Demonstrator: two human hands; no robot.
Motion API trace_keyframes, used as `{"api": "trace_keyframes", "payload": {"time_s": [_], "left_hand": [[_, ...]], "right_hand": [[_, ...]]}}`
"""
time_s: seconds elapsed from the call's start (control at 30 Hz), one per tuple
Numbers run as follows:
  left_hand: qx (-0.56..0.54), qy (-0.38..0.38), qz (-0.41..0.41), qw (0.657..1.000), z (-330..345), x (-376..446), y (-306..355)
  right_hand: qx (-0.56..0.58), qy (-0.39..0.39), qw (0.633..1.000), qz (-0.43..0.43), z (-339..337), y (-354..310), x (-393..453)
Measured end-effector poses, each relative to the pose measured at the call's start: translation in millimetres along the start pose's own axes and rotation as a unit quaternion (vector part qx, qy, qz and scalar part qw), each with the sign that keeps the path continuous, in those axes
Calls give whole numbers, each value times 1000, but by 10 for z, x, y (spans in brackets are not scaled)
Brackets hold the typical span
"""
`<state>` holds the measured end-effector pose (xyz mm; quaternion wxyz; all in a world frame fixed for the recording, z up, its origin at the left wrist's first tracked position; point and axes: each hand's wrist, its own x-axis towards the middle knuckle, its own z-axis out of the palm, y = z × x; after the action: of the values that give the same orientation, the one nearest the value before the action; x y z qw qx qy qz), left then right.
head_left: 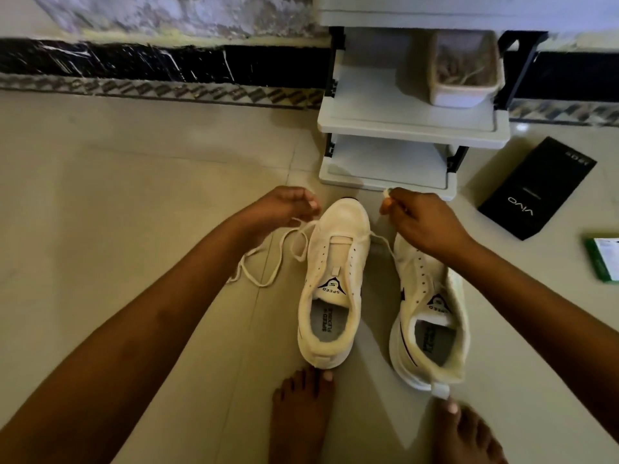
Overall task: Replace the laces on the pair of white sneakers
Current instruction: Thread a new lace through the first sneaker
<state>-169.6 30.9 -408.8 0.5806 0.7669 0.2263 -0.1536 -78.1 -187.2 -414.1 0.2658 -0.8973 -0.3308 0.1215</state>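
Two white sneakers stand on the tiled floor, toes pointing away from me. The left sneaker [335, 262] has a white lace [268, 252] threaded through its lowest eyelets only. My left hand [284, 205] pinches the lace's left part beside the toe, and the slack loops on the floor. My right hand [422, 222] pinches the lace's right end, raised near the toe and above the right sneaker [432, 316]. The right sneaker shows bare eyelets and leans to the left.
My bare feet [301, 416] touch the sneakers' heels. A white shelf rack [412, 128] stands just beyond the toes, holding a white tub [465, 72]. A black phone box [539, 189] and a green packet [603, 259] lie at the right.
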Motion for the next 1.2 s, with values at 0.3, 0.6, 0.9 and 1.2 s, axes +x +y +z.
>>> {"api": "trace_keyframes", "payload": {"time_s": [0.3, 0.6, 0.9, 1.2], "left_hand": [[450, 40, -110, 885, -330, 87, -610], [511, 170, -81, 839, -222, -13, -999], [254, 180, -52, 949, -401, -39, -885], [152, 210, 15, 966, -647, -152, -364]], "right_hand": [[19, -38, 999, 6, -50, -102, -6], [75, -72, 992, 73, -131, -128, 52], [80, -27, 995, 51, -276, -213, 66], [108, 49, 993, 9, -662, -446, 136]]}}
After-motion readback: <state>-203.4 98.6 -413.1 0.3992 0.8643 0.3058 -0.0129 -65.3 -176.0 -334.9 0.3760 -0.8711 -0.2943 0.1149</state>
